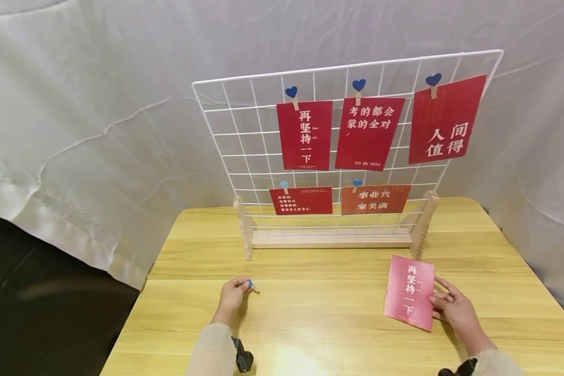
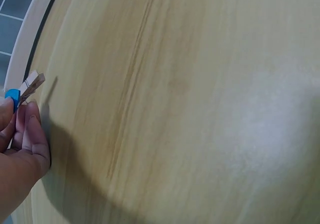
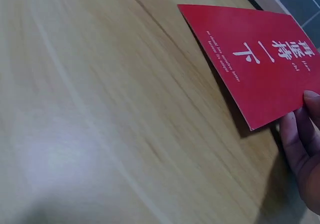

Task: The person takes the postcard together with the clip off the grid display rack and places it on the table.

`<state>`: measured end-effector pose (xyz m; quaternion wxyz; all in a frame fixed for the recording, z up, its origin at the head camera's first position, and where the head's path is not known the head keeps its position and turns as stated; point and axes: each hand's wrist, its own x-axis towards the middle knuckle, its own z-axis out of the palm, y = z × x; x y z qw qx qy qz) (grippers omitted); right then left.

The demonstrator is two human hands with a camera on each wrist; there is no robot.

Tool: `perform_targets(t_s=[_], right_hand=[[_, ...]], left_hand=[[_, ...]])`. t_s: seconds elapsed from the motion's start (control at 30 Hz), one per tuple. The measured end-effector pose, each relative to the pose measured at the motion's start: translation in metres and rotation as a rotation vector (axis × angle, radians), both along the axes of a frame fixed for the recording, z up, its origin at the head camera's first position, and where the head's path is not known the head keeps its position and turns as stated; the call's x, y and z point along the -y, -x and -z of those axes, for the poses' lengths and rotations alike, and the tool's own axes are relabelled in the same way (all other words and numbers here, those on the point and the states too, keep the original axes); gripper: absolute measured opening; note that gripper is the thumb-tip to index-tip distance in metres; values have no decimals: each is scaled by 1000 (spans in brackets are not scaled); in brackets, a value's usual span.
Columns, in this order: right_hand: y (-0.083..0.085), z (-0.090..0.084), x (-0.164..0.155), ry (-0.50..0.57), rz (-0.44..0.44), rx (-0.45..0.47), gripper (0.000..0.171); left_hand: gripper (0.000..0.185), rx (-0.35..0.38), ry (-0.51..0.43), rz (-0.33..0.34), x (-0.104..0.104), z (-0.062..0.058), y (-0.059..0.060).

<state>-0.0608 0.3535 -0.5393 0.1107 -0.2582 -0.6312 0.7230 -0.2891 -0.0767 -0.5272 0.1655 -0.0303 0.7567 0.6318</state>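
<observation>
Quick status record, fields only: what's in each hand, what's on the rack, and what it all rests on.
left hand: pinches a small wooden clip with a blue top, just above the table
right hand: holds the red card by its right edge, the card's left side lifted off the table
wire grid rack: upright in a wooden base, five red cards clipped on
free grid space: left columns
table: light wood
</observation>
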Motion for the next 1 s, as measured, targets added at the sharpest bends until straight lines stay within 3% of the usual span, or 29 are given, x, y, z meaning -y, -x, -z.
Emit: perform_targets(t_s=[0.2,0.47,0.83,1.0], right_hand=[[3,-7,-9,-98,-87,157,66],[4,-10,-21,-177,-158,285,62],[4,-12,-23,-264,-138,334,58],[6,-12,-22,-349,-106,350,51]], left_hand=[[17,-12,58,16,1,0,4],[15,-4,103,20,9,1,11],[16,27,137,16,7,5,12],[17,43,169,58,8,3,13]])
